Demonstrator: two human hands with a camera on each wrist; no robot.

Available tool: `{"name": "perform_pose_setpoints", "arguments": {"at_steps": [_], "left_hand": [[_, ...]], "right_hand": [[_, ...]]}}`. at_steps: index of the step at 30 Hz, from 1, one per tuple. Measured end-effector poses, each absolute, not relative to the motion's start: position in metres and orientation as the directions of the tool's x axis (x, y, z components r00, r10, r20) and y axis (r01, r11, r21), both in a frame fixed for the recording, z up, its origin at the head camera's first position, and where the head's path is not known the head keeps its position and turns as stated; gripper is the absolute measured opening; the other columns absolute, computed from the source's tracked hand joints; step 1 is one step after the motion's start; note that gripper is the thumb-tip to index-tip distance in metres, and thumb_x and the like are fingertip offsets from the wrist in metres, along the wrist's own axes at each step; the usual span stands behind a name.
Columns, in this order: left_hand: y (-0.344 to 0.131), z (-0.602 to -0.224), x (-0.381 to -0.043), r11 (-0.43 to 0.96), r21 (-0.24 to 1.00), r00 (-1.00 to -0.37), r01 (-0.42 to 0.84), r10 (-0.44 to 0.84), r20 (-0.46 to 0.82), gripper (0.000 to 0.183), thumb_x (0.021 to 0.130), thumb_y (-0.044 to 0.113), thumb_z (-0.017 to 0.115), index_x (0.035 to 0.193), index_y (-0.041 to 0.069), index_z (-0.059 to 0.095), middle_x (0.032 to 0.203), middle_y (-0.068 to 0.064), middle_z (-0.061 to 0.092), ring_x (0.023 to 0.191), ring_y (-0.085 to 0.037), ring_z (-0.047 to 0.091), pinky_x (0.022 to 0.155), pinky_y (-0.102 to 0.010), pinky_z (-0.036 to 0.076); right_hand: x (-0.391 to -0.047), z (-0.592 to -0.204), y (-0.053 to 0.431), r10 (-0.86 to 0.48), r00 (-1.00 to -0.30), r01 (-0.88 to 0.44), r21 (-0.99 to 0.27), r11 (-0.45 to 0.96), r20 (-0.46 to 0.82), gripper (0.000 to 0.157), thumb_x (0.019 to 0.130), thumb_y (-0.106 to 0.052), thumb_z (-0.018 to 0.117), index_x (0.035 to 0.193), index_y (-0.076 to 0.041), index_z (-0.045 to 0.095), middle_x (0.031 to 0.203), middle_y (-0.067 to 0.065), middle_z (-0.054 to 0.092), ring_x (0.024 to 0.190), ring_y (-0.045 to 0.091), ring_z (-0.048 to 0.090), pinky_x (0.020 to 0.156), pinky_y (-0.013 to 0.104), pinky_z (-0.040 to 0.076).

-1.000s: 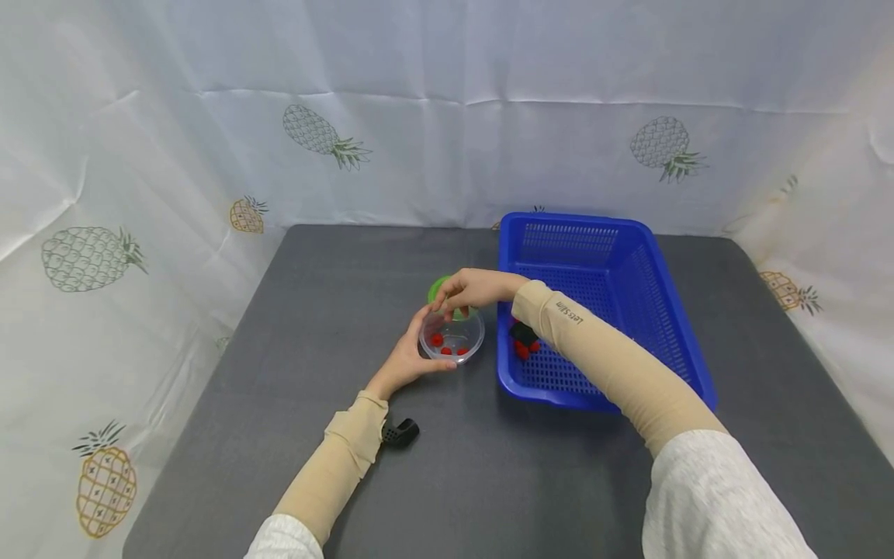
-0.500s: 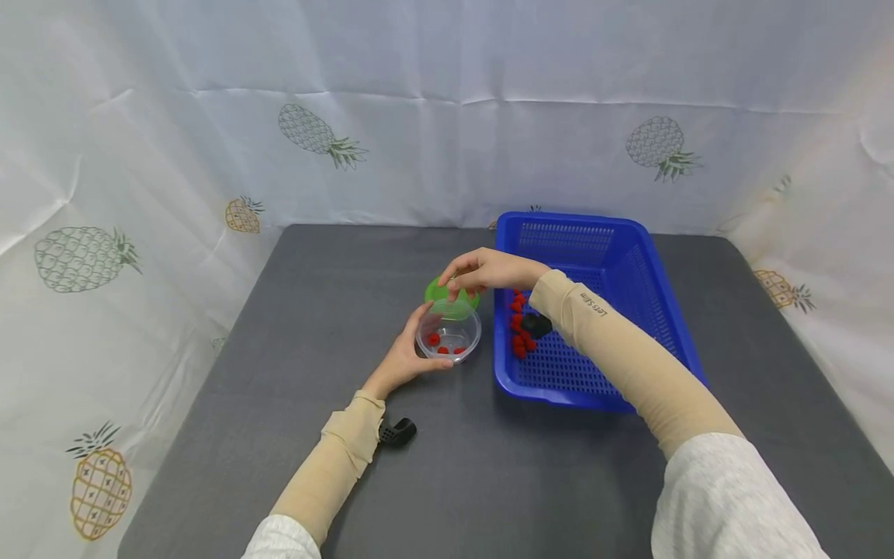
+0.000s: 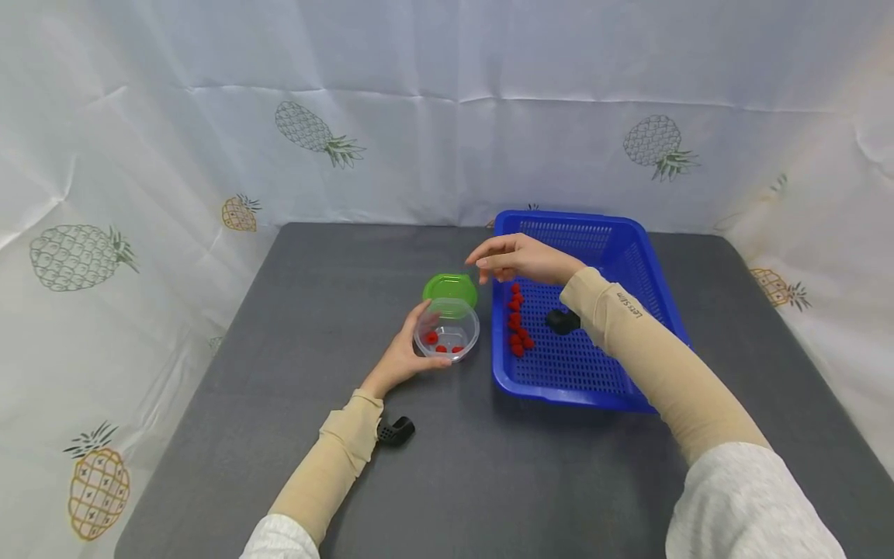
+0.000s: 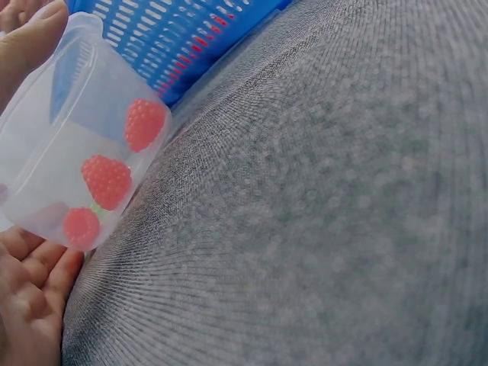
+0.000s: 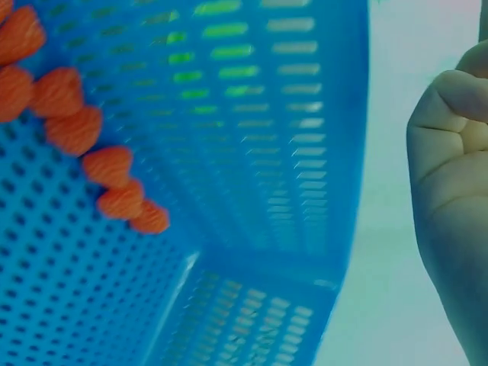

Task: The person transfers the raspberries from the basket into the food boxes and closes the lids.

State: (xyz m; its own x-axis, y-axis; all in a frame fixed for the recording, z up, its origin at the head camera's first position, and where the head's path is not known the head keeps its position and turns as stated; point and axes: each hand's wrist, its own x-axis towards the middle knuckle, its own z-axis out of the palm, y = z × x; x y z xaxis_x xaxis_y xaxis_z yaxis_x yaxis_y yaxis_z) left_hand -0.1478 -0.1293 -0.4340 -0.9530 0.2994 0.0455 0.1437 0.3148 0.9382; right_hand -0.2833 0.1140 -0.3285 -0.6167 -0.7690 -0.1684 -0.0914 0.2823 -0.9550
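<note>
My left hand (image 3: 401, 362) holds a clear plastic tub (image 3: 464, 334) from its left side, fingers at the far rim and thumb at the near rim. Inside the tub lie a few red raspberries (image 4: 107, 181), visible through its wall in the left wrist view. Over the left rim of a blue plastic basket (image 3: 545, 394), my right hand (image 3: 532, 258) hovers with loosely bent fingers and nothing seen in them. Several more raspberries (image 3: 515, 320) line the basket's left side; the right wrist view shows these raspberries (image 5: 75, 128) on the perforated floor.
A green lid (image 3: 447, 286) lies on the dark grey table (image 3: 335, 295) just behind the tub. Black wrist camera mounts (image 3: 396, 432) stick out at both wrists. A white curtain (image 3: 447, 155) printed with pineapples surrounds the table's back and sides.
The right hand has moved from above the tub to the right and back, over the basket's left rim. More of the green lid now shows. The left hand stays on the tub.
</note>
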Motion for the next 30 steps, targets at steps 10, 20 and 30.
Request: {"name": "perform_pose_setpoints", "arguments": {"at_steps": [10, 20, 30], "left_hand": [[-0.136, -0.465, -0.161, 0.291, 0.944, -0.954, 0.158, 0.291, 0.07, 0.102, 0.072, 0.012, 0.08, 0.15, 0.02, 0.014, 0.147, -0.014, 0.038, 0.136, -0.03, 0.038, 0.113, -0.053, 0.024], [-0.136, -0.47, -0.163, 0.31, 0.934, -0.957, 0.179, 0.276, 0.092, 0.105, 0.068, 0.025, 0.083, 0.148, 0.026, 0.016, 0.145, -0.009, 0.043, 0.133, -0.024, 0.042, 0.112, -0.05, 0.027], [-0.136, -0.471, -0.165, 0.287, 0.939, -0.953, 0.19, 0.283, 0.106, 0.104, 0.068, 0.026, 0.084, 0.148, 0.027, 0.017, 0.144, -0.009, 0.043, 0.132, -0.027, 0.044, 0.111, -0.048, 0.029]], "right_hand": [[-0.287, -0.349, 0.143, -0.694, -0.693, 0.002, -0.963, 0.271, -0.196, 0.031, 0.092, -0.03, 0.057, 0.114, -0.009, 0.063, 0.08, 0.006, 0.065, 0.061, 0.015, 0.046, 0.065, 0.029, 0.038], [-0.294, -0.368, 0.167, -0.622, -0.741, 0.017, -0.933, 0.359, -0.253, 0.035, 0.093, -0.031, 0.056, 0.115, -0.004, 0.062, 0.085, 0.009, 0.065, 0.065, 0.017, 0.048, 0.067, 0.032, 0.042], [-0.292, -0.392, 0.175, -0.607, -0.685, -0.102, -0.772, 0.627, -0.402, 0.037, 0.094, -0.034, 0.053, 0.119, -0.008, 0.06, 0.1, 0.008, 0.065, 0.085, 0.029, 0.054, 0.076, 0.037, 0.047]]}}
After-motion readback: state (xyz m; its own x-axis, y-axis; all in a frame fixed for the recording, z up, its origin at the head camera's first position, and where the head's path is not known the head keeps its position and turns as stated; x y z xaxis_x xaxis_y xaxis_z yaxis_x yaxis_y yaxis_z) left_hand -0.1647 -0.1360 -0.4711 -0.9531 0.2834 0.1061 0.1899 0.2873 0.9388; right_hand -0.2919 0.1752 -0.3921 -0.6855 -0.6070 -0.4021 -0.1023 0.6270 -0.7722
